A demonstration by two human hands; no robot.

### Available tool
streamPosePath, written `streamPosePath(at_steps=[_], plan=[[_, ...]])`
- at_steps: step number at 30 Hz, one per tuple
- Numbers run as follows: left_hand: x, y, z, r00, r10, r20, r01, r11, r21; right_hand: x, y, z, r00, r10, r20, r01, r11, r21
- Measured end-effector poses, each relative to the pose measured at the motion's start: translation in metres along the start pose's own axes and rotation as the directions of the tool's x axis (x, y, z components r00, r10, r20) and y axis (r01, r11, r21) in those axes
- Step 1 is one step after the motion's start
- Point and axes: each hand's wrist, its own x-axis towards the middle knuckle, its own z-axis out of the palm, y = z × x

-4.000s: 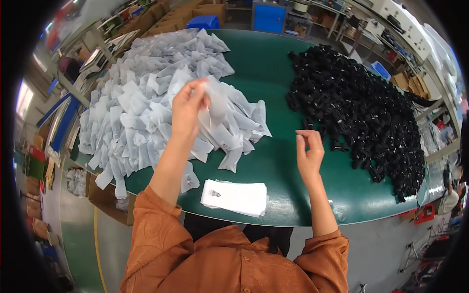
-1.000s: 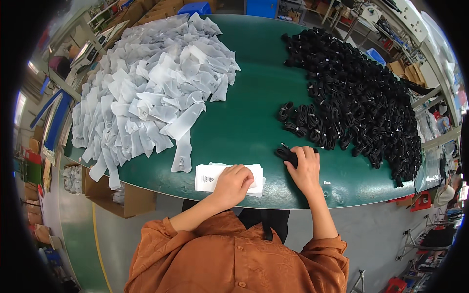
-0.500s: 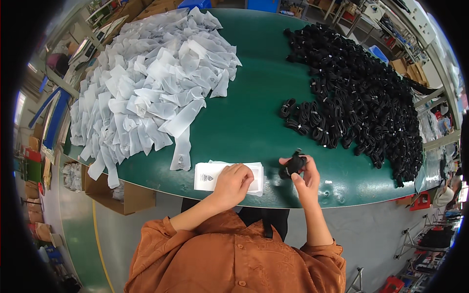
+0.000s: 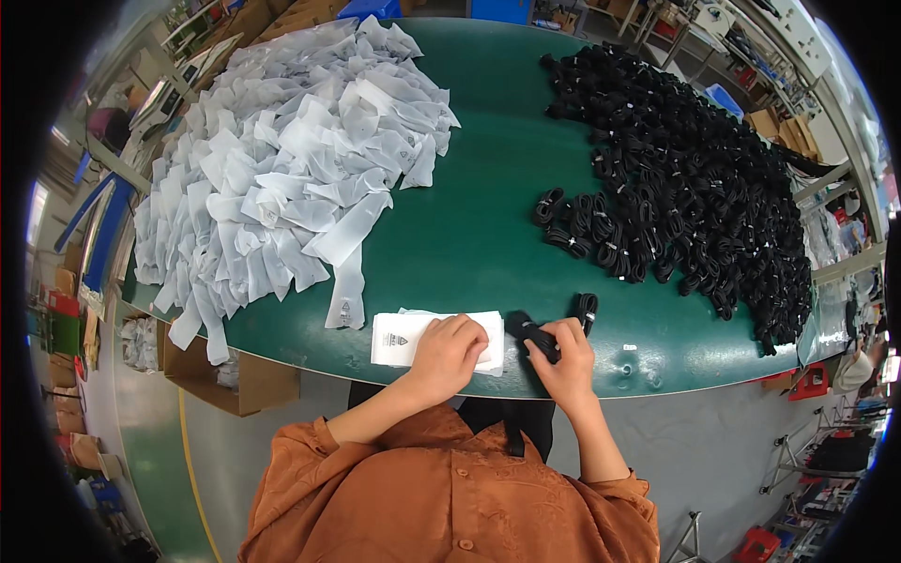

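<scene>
A small stack of flat white plastic bags [image 4: 389, 340] with dark print lies at the table's near edge. Across its right part rests my left hand [image 4: 443, 358], fingers curled and pinching at the top bag. Just right of the stack, my right hand [image 4: 566, 364] is closed around a coiled black cable [image 4: 531, 332], whose end points toward the bags. A second coiled black cable [image 4: 587, 310] shows behind the right hand's fingers; whether the hand also holds it I cannot tell.
A big heap of translucent white bags [image 4: 282, 178] covers the table's left side. Many bundled black cables [image 4: 676, 188] are piled on the right. The green table [image 4: 469, 235] has a curved near edge. An open cardboard box [image 4: 235, 380] stands below at left.
My right hand has moved left and slightly nearer, bringing the black cable beside the bag stack. The second coil has come into sight behind it. My left hand has stayed put.
</scene>
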Motion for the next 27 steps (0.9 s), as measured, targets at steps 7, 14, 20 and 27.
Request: streamPosePath(at_steps=[7,14,20,27], plan=[[0.002,0.005,-0.004,0.993,-0.110,0.047,0.114,0.989,-0.098,-0.015,-0.003,0.000,0.911,0.347,0.221,-0.392,0.571,0.721],[0.002,0.003,-0.009,0.983,-0.164,0.083,0.182,0.927,-0.329,-0.016,-0.010,0.002,0.770,0.375,0.516,-0.638,0.441,0.631],[0.008,0.005,-0.015,0.972,0.233,0.005,-0.224,0.939,-0.261,-0.019,-0.007,0.000,0.551,0.348,0.759,-0.817,0.036,0.576],[0.011,0.013,-0.023,0.947,0.319,0.049,-0.306,0.935,-0.178,-0.036,-0.025,0.014,0.886,0.282,0.367,-0.461,0.605,0.649]])
